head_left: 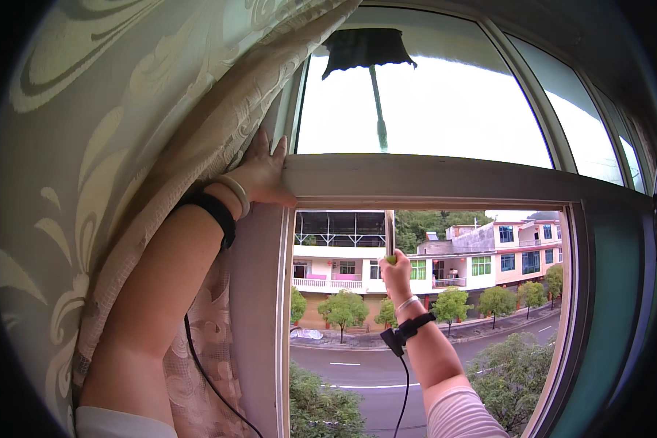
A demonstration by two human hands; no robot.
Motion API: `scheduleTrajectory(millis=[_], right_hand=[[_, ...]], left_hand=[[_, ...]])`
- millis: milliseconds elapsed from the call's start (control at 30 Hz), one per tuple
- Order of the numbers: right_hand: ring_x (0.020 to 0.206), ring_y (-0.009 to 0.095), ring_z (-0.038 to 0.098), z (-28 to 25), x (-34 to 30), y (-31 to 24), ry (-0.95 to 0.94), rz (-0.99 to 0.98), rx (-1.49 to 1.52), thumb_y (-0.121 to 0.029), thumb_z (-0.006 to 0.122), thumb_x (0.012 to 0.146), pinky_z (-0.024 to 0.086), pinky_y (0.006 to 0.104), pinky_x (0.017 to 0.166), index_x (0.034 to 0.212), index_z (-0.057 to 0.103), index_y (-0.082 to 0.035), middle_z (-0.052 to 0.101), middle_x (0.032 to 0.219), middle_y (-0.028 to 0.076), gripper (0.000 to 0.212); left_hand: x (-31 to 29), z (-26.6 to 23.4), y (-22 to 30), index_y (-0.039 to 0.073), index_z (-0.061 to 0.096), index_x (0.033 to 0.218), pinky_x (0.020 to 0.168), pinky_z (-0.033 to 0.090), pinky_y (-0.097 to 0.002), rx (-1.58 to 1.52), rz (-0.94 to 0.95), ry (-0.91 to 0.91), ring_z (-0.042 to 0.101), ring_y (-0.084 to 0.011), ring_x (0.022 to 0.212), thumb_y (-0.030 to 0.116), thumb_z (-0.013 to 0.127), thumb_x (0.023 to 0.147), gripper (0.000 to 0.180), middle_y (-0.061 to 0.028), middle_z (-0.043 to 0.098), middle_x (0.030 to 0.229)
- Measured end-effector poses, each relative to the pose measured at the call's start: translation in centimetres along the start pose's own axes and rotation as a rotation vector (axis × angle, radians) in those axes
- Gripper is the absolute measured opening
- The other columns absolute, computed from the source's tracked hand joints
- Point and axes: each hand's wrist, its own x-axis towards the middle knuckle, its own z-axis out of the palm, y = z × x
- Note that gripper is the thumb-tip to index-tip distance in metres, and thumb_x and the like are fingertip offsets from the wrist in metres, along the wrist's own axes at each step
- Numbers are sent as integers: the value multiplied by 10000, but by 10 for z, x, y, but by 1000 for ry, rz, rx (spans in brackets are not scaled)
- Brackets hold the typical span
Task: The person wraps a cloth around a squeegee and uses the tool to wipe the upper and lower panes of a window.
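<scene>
My right hand (396, 276) reaches out through the open lower window, its fingers wrapped round the pole of a window mop (390, 232). The pole runs up behind the window's crossbar and shows again through the upper pane. At its top a dark, ragged-edged cloth head (366, 51) lies against or close to the outer side of the glass; I cannot tell which. My left hand (261, 175) is braced where the crossbar (431, 179) meets the upright frame, fingers spread, beside the curtain. It holds nothing.
A patterned lace curtain (146, 117) hangs over my left arm. Tinted sliding glass (606, 306) stands at the right. Outside and below are a road (376, 379), trees (343, 310) and white buildings (482, 266). Black cables (197, 350) hang from the bands on both wrists.
</scene>
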Motion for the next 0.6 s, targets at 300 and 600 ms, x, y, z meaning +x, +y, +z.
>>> scheduleTrajectory(millis=[300,600], right_hand=[[769,342,619,42,218,-28,215,-440,-195,-138,589,788,489,406,741,890,641,2,645,777,153,180],[421,74,476,-129,-65,55,96,-276,-422,-20,579,751,360,240,351,698,504,-30,499,516,7,92]], left_hand=[[0,-5,1,20,63,1420,1101,129,-445,-36,-49,-34,-65,-501,1317,461,771,543,1211,-380,-118,1391],[-6,-6,9,44,110,1419,1092,169,-446,-56,-41,-7,1,-501,1321,436,791,509,1202,-373,-113,1396]])
